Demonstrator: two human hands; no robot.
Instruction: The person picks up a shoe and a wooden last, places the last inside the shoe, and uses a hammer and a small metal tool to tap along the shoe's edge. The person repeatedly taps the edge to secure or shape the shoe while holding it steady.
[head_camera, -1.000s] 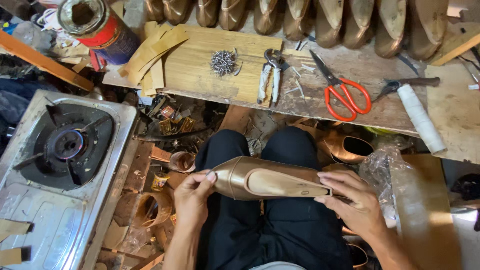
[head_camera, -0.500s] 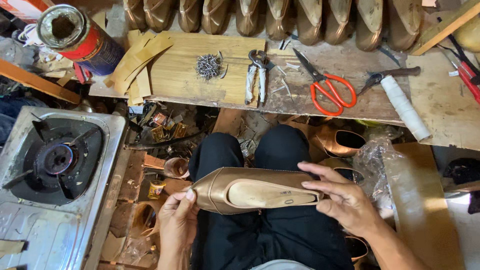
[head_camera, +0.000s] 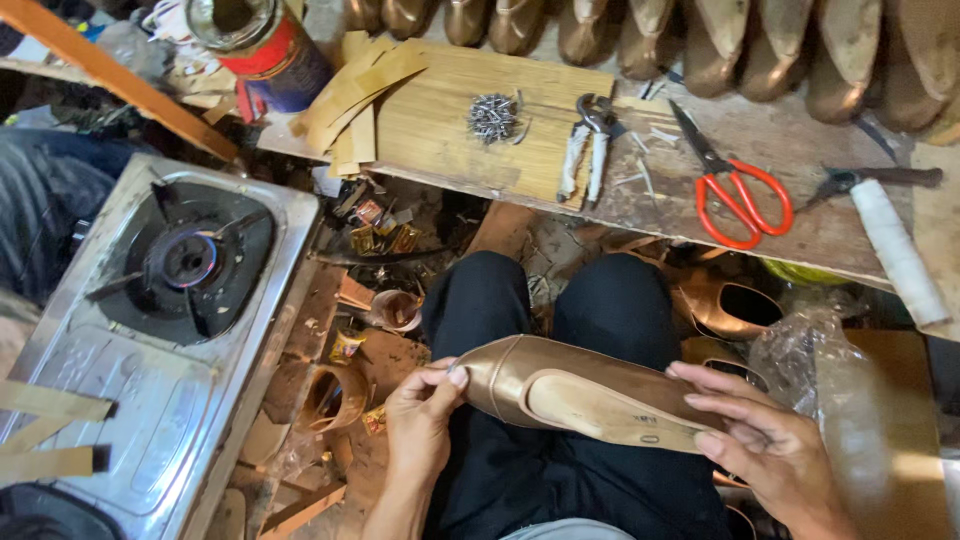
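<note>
Still gripping the bronze shoe (head_camera: 585, 395) across the lap — left hand (head_camera: 420, 420) pinching the toe, right hand (head_camera: 765, 450) cupping the heel end. Tilted slightly more than before, heel lower; scissors (head_camera: 735, 190) unmoved on the counter (head_camera: 450, 110).

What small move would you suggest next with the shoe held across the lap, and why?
Probably reach for the pliers: the bronze shoe lies sole up, steadied by the left hand at its toe and the right hand at its heel, with nails waiting on the board.

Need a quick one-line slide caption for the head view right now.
Both hands, left hand and right hand, hold a bronze shoe sole-up over the lap, below the workbench.
</note>
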